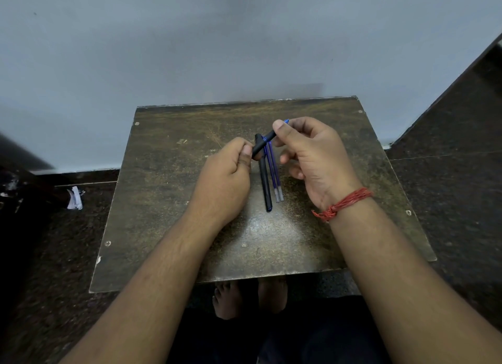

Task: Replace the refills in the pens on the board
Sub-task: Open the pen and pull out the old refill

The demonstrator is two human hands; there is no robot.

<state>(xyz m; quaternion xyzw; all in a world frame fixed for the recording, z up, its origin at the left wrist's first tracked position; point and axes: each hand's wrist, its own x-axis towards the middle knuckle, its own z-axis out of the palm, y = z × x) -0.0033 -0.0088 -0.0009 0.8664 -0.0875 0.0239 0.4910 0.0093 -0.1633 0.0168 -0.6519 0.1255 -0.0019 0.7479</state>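
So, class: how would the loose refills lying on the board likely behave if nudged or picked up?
The refills look thin and round, so they would probably roll on the flat board. Being so slender, they are likely light and slightly bendy. Their smooth look suggests a pinch might slip.

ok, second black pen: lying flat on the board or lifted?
Lying flat. The black pen rests on the board beside two blue refills, neither hand touching it.

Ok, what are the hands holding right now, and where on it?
One black pen, held off the board. The left hand grips its lower barrel end; the right hand pinches the blue tip end between thumb and fingers.
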